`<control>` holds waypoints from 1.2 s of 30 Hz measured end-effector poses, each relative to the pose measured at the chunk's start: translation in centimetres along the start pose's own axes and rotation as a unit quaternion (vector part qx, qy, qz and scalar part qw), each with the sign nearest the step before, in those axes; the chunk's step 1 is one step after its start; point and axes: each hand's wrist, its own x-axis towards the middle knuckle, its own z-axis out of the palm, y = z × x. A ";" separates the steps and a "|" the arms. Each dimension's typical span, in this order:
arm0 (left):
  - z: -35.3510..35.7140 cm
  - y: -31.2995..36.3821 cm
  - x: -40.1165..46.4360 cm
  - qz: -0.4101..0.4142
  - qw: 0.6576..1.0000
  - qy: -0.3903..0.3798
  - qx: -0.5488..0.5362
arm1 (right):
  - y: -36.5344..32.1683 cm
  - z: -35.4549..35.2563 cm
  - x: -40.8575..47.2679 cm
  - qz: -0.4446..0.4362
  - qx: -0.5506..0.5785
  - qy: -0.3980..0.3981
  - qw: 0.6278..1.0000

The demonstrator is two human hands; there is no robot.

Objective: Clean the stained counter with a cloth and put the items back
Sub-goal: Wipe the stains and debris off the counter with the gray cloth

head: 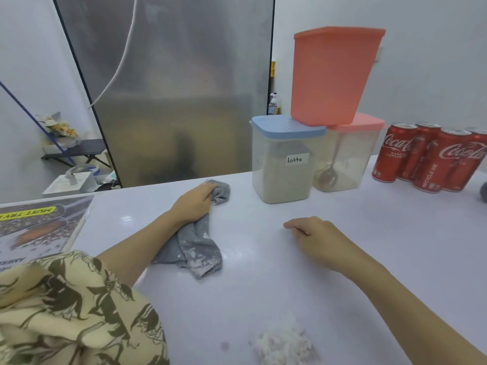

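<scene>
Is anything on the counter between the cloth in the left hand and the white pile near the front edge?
Nothing visible. The left hand grips the grey cloth; bare counter lies between it and the white pile. The right hand rests off to the side.

Your left hand (193, 202) covers the middle of the grey cloth (196, 246), so you can't see the counter beneath. The rightmost Coca-Cola can (478, 159) is cut by the frame edge (as is a dark object (483, 191) beside it).
</scene>
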 end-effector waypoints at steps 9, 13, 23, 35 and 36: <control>2.5 6.2 -2.7 0.125 0.990 -0.069 -0.022 | 1.6 1.2 1.0 0.039 0.010 0.030 0.999; 2.8 9.3 -5.5 0.142 0.977 -0.151 -0.048 | 1.5 0.7 1.1 0.009 0.005 0.043 0.999; -0.4 7.8 -11.9 0.067 0.973 -0.216 -0.039 | 1.0 2.2 4.7 -0.214 -0.008 -0.047 0.976; 1.8 11.1 -16.1 0.026 0.990 -0.111 -0.079 | 5.2 1.2 0.8 -0.191 0.030 -0.021 0.981; 1.9 11.3 -16.2 0.030 0.990 -0.108 -0.085 | 5.6 1.1 -0.1 -0.191 0.032 -0.020 0.981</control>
